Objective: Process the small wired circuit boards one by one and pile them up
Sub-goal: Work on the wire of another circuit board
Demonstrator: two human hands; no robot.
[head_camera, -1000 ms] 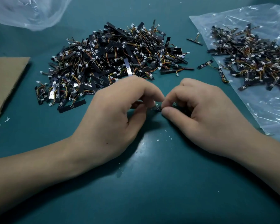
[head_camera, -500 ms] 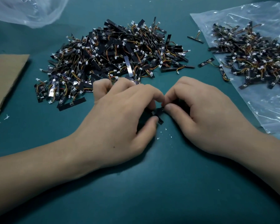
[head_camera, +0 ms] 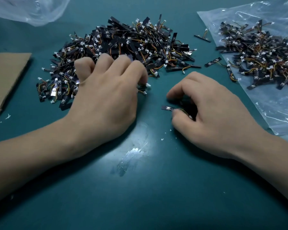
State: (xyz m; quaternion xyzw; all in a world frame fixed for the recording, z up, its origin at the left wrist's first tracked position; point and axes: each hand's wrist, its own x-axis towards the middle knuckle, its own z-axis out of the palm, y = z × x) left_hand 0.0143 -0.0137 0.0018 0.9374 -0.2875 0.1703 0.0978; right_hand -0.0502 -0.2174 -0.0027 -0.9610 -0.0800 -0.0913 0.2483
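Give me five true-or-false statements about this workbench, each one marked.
1. The right hand pinches a small black wired circuit board. True.
2. The large heap of black wired boards lies on a clear plastic bag. False: it lies on the bare teal table; only the smaller heap lies on the bag.
3. A brown cardboard sheet lies at the left edge. True.
4. The left hand rests on the cardboard. False: it is over the large heap's near edge.
5. The two hands touch. False: they are apart.
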